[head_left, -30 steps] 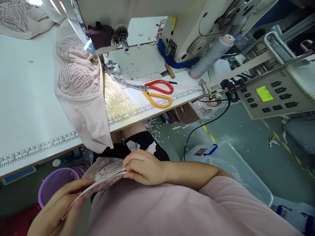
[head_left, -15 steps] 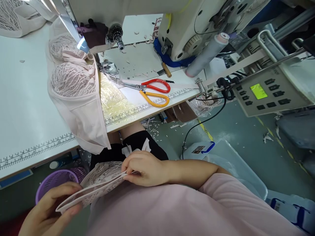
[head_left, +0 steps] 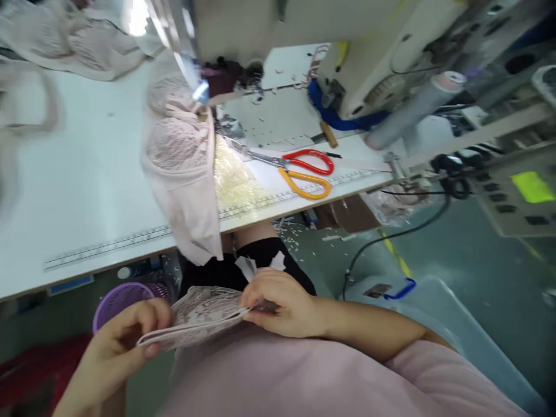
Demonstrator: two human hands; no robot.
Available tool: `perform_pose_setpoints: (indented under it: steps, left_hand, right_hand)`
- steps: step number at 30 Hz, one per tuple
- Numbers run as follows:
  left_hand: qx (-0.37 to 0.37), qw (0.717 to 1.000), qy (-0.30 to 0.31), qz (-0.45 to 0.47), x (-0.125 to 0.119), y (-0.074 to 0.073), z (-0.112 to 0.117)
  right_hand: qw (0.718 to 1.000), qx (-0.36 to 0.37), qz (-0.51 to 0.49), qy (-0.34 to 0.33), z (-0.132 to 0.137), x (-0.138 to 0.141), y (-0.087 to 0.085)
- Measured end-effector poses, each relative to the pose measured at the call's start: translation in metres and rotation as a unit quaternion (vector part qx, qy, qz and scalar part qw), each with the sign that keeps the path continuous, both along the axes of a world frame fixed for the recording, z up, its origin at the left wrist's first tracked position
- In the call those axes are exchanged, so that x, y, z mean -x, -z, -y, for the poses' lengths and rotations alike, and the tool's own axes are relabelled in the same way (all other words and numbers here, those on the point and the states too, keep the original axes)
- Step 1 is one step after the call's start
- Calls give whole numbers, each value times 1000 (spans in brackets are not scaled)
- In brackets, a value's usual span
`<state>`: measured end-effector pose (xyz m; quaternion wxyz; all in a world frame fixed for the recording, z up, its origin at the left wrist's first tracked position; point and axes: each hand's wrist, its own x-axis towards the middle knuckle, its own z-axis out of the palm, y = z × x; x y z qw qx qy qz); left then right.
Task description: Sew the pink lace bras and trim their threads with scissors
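Observation:
Over my lap I hold a pale pink lace bra cup piece (head_left: 204, 313) by its two ends. My left hand (head_left: 125, 341) pinches its left end between thumb and fingers. Closed on the right end is my right hand (head_left: 282, 301), with a few pale fabric tabs sticking up behind it. The near edge of the piece is drawn out between the hands, its two layers lying close together. A second bra (head_left: 180, 150) with lace cups lies under the sewing machine (head_left: 234, 29), its band hanging over the table edge.
Scissors (head_left: 286, 165) with one red and one orange handle lie on the table (head_left: 99, 179). More bras (head_left: 87, 46) are at the far left. A purple basket (head_left: 121, 304) stands below, and a clear plastic bin (head_left: 469, 330) is on the floor at right.
The view has swung left, so the table and machine sit further right. Both hands still grip the lace piece; my left hand has moved up slightly and the layers at its end look closer together.

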<state>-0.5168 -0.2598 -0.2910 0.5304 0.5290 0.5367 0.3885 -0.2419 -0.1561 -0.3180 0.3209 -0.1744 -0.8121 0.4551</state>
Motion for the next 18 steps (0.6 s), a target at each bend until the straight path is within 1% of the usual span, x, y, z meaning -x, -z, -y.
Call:
perform_pose_setpoints:
  steps: [2, 3, 5, 7, 10, 14, 18]
  left_hand:
    - [41, 994, 13, 104, -7, -7, -4]
    - [69, 990, 18, 124, -9, -11, -5]
    - [115, 986, 17, 123, -10, -16, -6]
    - [133, 985, 5, 108, -10, -18, -4]
    - [110, 988, -26, 106, -12, -17, -1]
    - [75, 987, -87, 117, -20, -13, 1]
    - [53, 984, -124, 116, -32, -18, -4]
  right_hand:
    - [1000, 6, -8, 2, 1, -2, -3]
    - [1000, 9, -9, 0, 1, -2, -5]
    - [1000, 15, -13, -13, 0, -2, -7]
    - [999, 17, -21, -25, 1, -2, -9]
    - [999, 14, -23, -33, 2, -1, -11]
    - [999, 12, -26, -28, 3, -2, -11]
    - [999, 25, -24, -20, 3, -7, -8]
